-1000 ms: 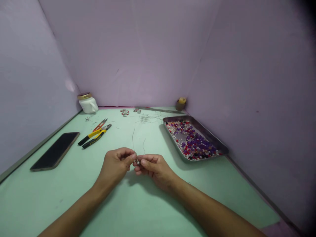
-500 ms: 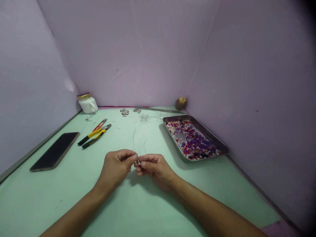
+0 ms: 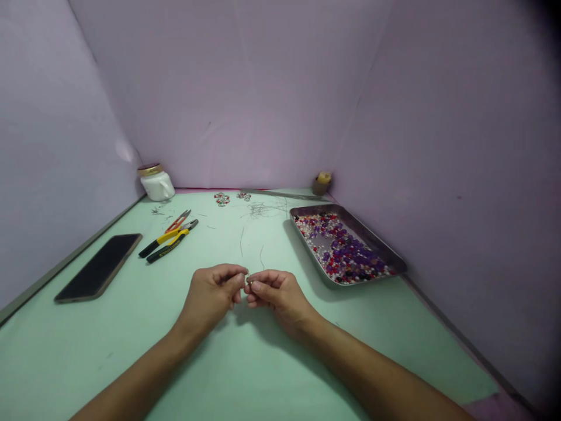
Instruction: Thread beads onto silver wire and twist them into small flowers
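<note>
Near the middle of the table, my left hand and my right hand meet fingertip to fingertip. Between their pinched thumbs and forefingers is a small cluster of beads on wire, mostly covered by the fingers. Two thin wire ends stick up beyond the hands, a straight one on the left and a curved one on the right. Both hands are closed on this little beaded piece. How the wire runs through the beads is hidden.
A metal tray of mixed beads stands at the right. Yellow-black pliers, orange snips and a phone lie left. Behind are a white jar, beaded flower shapes, loose wires and a small brown pot.
Both hands have shifted slightly right with the beaded wire piece, and the bead cluster has turned between the fingertips. The wire ends have moved a little right. The tools and tray stay in place.
</note>
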Tool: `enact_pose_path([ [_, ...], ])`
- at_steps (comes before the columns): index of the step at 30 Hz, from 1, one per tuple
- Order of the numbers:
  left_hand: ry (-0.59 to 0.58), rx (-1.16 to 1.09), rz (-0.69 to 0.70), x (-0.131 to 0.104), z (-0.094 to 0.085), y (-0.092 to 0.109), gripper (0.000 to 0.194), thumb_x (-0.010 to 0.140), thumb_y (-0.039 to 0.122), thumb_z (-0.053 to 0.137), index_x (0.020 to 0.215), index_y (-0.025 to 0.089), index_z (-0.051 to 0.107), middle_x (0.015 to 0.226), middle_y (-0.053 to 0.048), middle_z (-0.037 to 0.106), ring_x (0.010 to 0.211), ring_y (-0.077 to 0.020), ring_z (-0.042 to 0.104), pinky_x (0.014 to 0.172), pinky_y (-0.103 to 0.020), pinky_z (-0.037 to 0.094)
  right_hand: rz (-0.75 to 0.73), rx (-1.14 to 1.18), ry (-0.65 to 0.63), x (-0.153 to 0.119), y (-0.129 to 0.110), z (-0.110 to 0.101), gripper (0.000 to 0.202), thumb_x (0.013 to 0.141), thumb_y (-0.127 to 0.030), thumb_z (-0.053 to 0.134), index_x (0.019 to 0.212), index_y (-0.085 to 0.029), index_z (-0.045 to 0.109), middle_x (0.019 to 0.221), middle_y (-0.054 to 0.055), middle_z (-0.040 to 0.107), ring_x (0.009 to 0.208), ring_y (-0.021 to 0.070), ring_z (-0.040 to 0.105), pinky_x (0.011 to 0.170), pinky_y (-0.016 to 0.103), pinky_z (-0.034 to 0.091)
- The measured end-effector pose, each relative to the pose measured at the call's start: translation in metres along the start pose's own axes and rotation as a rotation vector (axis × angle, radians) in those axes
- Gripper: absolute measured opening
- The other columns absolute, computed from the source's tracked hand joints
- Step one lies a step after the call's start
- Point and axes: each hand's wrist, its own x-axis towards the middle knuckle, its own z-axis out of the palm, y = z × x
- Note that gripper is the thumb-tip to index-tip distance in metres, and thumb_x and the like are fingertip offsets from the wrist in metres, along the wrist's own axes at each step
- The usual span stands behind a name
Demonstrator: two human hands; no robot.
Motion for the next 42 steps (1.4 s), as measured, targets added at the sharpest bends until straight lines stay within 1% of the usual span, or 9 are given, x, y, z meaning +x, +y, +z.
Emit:
enact_pose_path([
  [7, -0.168, -0.331, -0.107, 0.003, -0.002, -0.005, 0.020, 0.067, 0.029, 0.059, 0.058, 0.012, 0.054, 0.040, 0.004, 0.048, 0.035, -0.0041, 0.037, 0.036, -0.016, 0.027, -0.004, -0.020, 0.015, -0.001, -0.003, 0.003, 0.025, 0.056, -0.028, 0.072, 0.072, -0.011, 0.062, 0.067, 0.005, 0.065, 0.056, 0.0110, 0.059, 0.058, 0.027, 0.049],
  [10, -0.187, -0.380, -0.156, 0.004, -0.001, -0.005, 0.023, 0.068, 0.031, 0.059, 0.057, 0.012, 0.052, 0.039, 0.005, 0.046, 0.033, -0.0024, 0.033, 0.034, -0.015, 0.022, 0.001, -0.026, 0.028, -0.001, -0.003, 0.004, 0.026, 0.055, -0.028, 0.072, 0.071, -0.011, 0.061, 0.067, 0.005, 0.065, 0.055, 0.0114, 0.059, 0.058, 0.028, 0.049],
  [15, -0.133, -0.304, -0.137, 0.002, 0.000, -0.003, 0.014, 0.065, 0.026, 0.061, 0.066, 0.014, 0.053, 0.040, 0.007, 0.046, 0.033, -0.0028, 0.033, 0.033, -0.014, 0.021, -0.010, -0.011, 0.039, -0.001, -0.001, 0.004, 0.027, 0.055, -0.028, 0.073, 0.072, -0.011, 0.062, 0.066, 0.005, 0.065, 0.055, 0.0118, 0.059, 0.059, 0.029, 0.049],
  [23, -0.125, -0.177, -0.018, 0.004, 0.001, 0.000, 0.009, 0.064, 0.022, 0.061, 0.066, 0.015, 0.056, 0.046, 0.004, 0.054, 0.036, -0.0037, 0.037, 0.034, -0.015, 0.025, 0.004, 0.007, 0.019, -0.003, 0.002, 0.003, 0.026, 0.057, -0.029, 0.071, 0.077, -0.012, 0.065, 0.063, 0.003, 0.064, 0.058, 0.0115, 0.058, 0.062, 0.029, 0.049],
  [27, -0.086, -0.105, 0.026, 0.003, 0.003, 0.000, 0.009, 0.063, 0.022, 0.061, 0.063, 0.015, 0.056, 0.044, 0.006, 0.050, 0.036, -0.0047, 0.037, 0.035, -0.016, 0.027, 0.010, -0.026, 0.015, -0.004, -0.002, 0.005, 0.025, 0.057, -0.029, 0.071, 0.076, -0.013, 0.066, 0.063, 0.003, 0.063, 0.056, 0.0105, 0.056, 0.060, 0.027, 0.048],
  [34, -0.141, 0.063, 0.086, 0.006, 0.001, 0.001, 0.011, 0.067, 0.026, 0.056, 0.068, 0.016, 0.060, 0.049, 0.004, 0.053, 0.041, -0.0076, 0.042, 0.040, -0.019, 0.033, 0.003, -0.065, 0.097, -0.002, -0.003, 0.003, 0.025, 0.053, -0.031, 0.073, 0.069, -0.013, 0.066, 0.058, 0.002, 0.060, 0.051, 0.0099, 0.054, 0.052, 0.026, 0.047],
  [36, -0.174, 0.182, 0.140, 0.007, -0.004, 0.003, 0.013, 0.068, 0.025, 0.054, 0.070, 0.017, 0.063, 0.053, 0.002, 0.057, 0.046, -0.0100, 0.047, 0.044, -0.020, 0.036, 0.002, -0.071, 0.125, -0.001, -0.004, 0.003, 0.026, 0.052, -0.031, 0.073, 0.068, -0.012, 0.065, 0.055, 0.001, 0.059, 0.050, 0.0102, 0.054, 0.052, 0.027, 0.047],
  [38, -0.156, 0.356, 0.272, 0.006, -0.010, 0.003, 0.013, 0.069, 0.022, 0.052, 0.067, 0.017, 0.064, 0.057, 0.000, 0.061, 0.053, -0.0121, 0.052, 0.050, -0.022, 0.039, 0.009, -0.112, 0.123, 0.001, -0.004, 0.002, 0.026, 0.052, -0.031, 0.072, 0.067, -0.012, 0.064, 0.053, 0.001, 0.059, 0.048, 0.0102, 0.054, 0.052, 0.027, 0.047],
  [42, 0.039, 0.777, 0.686, 0.002, -0.017, -0.002, 0.018, 0.073, 0.017, 0.046, 0.064, 0.018, 0.062, 0.062, -0.002, 0.062, 0.055, -0.0127, 0.053, 0.051, -0.023, 0.036, -0.011, -0.295, 0.123, 0.001, -0.005, 0.001, 0.019, 0.056, -0.029, 0.068, 0.063, -0.012, 0.064, 0.049, -0.001, 0.057, 0.044, 0.0086, 0.050, 0.049, 0.025, 0.044],
])
